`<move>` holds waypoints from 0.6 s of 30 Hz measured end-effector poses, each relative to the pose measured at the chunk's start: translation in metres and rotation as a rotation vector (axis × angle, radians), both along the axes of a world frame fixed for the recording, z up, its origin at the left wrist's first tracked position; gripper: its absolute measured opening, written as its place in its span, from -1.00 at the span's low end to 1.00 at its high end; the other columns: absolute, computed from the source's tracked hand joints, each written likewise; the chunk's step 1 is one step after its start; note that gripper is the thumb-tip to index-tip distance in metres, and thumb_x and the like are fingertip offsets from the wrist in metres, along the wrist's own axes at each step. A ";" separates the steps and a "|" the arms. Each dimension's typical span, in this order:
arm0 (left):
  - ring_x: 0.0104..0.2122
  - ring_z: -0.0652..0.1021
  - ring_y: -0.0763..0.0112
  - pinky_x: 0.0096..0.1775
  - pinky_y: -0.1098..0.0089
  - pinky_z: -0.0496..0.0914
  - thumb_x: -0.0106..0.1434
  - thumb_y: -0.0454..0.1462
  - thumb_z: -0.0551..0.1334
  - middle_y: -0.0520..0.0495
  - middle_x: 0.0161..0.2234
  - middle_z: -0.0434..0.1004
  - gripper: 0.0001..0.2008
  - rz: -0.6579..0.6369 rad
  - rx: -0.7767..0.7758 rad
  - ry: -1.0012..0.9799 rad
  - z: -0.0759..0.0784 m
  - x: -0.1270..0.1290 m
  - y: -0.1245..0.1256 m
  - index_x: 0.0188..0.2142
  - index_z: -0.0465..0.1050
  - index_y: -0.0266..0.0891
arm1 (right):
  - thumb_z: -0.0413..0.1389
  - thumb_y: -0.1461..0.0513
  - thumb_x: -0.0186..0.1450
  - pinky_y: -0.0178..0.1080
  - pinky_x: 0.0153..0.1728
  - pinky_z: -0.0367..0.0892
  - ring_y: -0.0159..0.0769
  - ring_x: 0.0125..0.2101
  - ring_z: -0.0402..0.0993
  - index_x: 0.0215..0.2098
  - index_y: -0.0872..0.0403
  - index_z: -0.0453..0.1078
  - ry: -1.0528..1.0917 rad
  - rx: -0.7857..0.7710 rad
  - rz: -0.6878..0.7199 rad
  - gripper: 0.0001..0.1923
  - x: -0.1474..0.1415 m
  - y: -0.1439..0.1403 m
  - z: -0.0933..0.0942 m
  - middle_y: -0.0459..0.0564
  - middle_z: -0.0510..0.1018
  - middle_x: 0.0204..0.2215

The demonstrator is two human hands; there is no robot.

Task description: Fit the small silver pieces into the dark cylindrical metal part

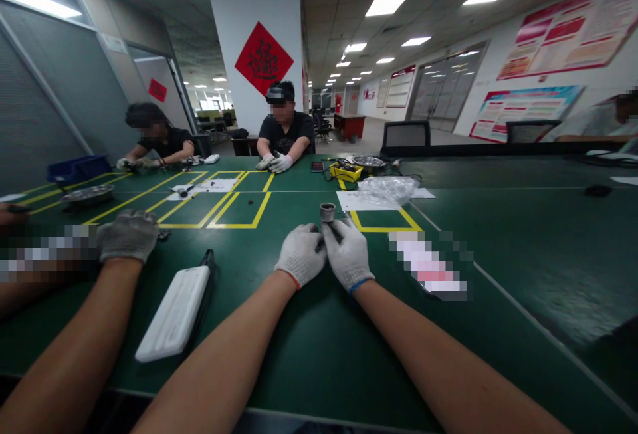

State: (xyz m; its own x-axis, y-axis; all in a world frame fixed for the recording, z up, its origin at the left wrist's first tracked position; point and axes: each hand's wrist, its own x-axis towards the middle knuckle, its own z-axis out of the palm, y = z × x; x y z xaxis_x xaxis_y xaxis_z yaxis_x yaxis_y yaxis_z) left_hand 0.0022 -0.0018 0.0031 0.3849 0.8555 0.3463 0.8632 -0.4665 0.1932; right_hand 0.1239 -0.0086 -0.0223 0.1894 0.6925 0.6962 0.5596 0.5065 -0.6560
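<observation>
Green table (pixel 309 354), yellow tape (pixel 239 224), office bkgd.

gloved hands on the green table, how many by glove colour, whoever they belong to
white-gloved hands: 4 (wearer's left hand, wearer's right hand, and both hands of the person across the table)
grey-gloved hands: 1 (co-worker's hand)
total: 5

Left hand (pixel 301 254): white knit glove, orange-red cuff trim. Right hand (pixel 347 253): white knit glove, blue cuff trim. Forearms bare, no sleeves.
</observation>
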 end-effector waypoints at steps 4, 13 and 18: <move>-0.20 0.55 0.18 -0.12 0.26 0.44 0.33 -0.25 0.18 -0.19 -0.23 0.60 -0.76 0.006 0.002 0.016 0.000 0.000 0.000 -0.31 0.64 -0.22 | 0.06 0.06 0.40 -0.18 -0.30 0.31 -0.20 -0.36 0.42 -0.41 0.03 0.50 0.019 -0.010 0.000 -0.68 0.000 0.000 0.000 0.00 0.49 -0.41; -0.23 0.56 0.24 -0.16 0.30 0.43 0.34 -0.27 0.17 -0.18 -0.23 0.60 -0.76 0.003 -0.035 -0.039 -0.004 -0.001 0.001 -0.31 0.63 -0.23 | 0.06 0.06 0.39 -0.19 -0.31 0.31 -0.18 -0.36 0.41 -0.44 0.03 0.49 0.008 -0.016 -0.002 -0.67 0.000 0.000 0.000 0.00 0.48 -0.43; -0.23 0.56 0.23 -0.16 0.30 0.44 0.35 -0.26 0.16 -0.18 -0.24 0.59 -0.76 0.005 -0.027 -0.029 -0.005 0.000 0.001 -0.30 0.63 -0.22 | 0.06 0.07 0.38 -0.20 -0.32 0.31 -0.19 -0.35 0.41 -0.43 0.02 0.49 0.010 -0.026 0.006 -0.69 0.001 0.001 -0.001 -0.01 0.47 -0.44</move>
